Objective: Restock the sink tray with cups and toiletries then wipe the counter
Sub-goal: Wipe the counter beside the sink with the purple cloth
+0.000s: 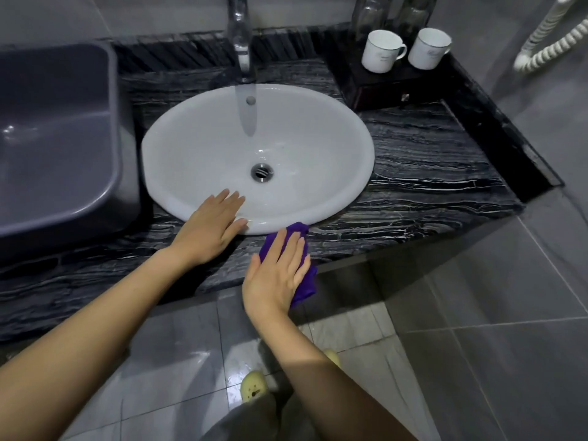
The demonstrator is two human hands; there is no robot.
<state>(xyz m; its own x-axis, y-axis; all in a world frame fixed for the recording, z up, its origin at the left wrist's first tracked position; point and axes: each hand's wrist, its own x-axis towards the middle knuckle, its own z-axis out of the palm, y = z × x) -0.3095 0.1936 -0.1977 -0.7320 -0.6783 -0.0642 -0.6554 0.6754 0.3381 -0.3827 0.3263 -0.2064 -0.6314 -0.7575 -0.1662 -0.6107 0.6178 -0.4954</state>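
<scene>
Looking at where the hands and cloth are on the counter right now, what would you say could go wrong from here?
The purple cloth under the right hand hangs partly past the counter front edge, so it may slip off onto the floor. If wiping moves toward the back right corner, the two white cups on the dark tray could get knocked. The left hand braces on the glossy sink rim, which looks wet and could be slippery.

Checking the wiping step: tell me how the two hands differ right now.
The right hand presses flat on the purple cloth at the front edge of the counter; the left hand has no cloth under it. The left hand rests partly on the rim of the sink, while the right hand is clear of the sink. Both are open, palms down, fingers extended.
</scene>
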